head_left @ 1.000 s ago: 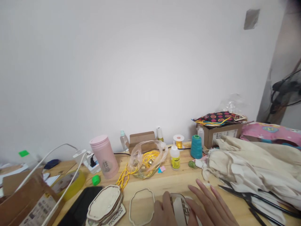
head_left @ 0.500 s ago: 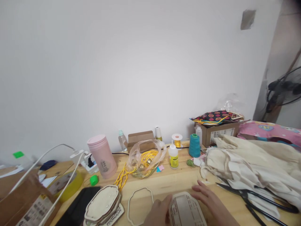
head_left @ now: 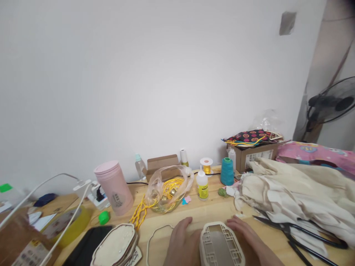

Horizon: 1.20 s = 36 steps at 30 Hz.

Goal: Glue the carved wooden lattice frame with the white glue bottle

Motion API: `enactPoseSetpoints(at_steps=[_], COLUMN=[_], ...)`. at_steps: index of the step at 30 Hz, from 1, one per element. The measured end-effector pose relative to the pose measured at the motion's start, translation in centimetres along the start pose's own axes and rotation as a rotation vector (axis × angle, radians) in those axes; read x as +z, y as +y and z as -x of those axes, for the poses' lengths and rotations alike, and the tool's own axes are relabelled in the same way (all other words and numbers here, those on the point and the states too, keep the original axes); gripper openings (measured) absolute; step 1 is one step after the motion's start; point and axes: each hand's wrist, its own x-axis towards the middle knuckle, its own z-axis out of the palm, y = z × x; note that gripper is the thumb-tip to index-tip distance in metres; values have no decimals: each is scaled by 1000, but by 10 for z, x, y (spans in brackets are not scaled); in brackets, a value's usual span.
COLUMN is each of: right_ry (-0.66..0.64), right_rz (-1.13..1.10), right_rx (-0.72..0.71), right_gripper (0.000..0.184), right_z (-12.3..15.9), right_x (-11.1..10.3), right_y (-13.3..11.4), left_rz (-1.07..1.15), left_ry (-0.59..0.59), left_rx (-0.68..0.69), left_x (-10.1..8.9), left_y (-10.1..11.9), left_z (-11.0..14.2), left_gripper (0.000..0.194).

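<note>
A pale wooden lattice panel (head_left: pixel 205 245) with cut-out patterns along its sides stands between my hands at the bottom. It looks thick, like stacked layers, and its near end runs out of view. My left hand (head_left: pixel 181 242) grips its left edge, thumb side against it and fingertips reaching forward. Along the right edge curls my right hand (head_left: pixel 248 238), its fingers bent around that side. A thin wooden outline frame (head_left: pixel 148 244) lies flat just left of my left hand, partly covered by it. Farther left is a stack of scalloped wooden plates (head_left: pixel 113 244).
Black scissors (head_left: pixel 288 227) and cream cloth (head_left: pixel 299 188) lie at right. Behind stand a glue bottle (head_left: pixel 202 186), teal thread cone (head_left: pixel 227 173), plastic bag (head_left: pixel 183 177) with yellow cords, and pink tumbler (head_left: pixel 115 188). A phone (head_left: pixel 87 245) and yellow tape roll (head_left: pixel 65 229) sit left.
The panel's top showed brown lines before; now it shows pale open lattice. My left hand has moved forward along its edge. The view has shifted slightly.
</note>
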Motion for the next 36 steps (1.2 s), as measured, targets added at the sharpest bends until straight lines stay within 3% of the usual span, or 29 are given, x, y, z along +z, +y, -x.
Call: enactPoseSetpoints(at_steps=[2, 4, 7, 17, 21, 28, 33, 36], right_ry=[-9, 71, 37, -94, -91, -117, -153, -101], right_rz=[37, 71, 91, 133, 131, 147, 165, 182], right_rx=[-55, -92, -14, -18, -23, -20, -25, -37], right_gripper=[62, 59, 63, 58, 59, 51, 46, 47], right_z=[3, 8, 13, 6, 6, 4, 0, 3], right_x=[12, 24, 31, 1, 3, 2, 3, 13], right_y=[12, 22, 24, 1, 2, 1, 2, 10], left_rz=[-57, -118, -174, -203, -169, -268, -246, -239], left_ry=[23, 29, -1, -37, -133, -22, -29, -39], left_rx=[106, 193, 241, 244, 255, 232, 209, 204], left_x=[1, 1, 1, 8, 8, 14, 16, 16], left_y=[-6, -12, -19, -31, -38, -31, -33, -33], left_z=[1, 1, 2, 7, 4, 6, 5, 6], left_gripper=[41, 42, 49, 48, 49, 45, 46, 44])
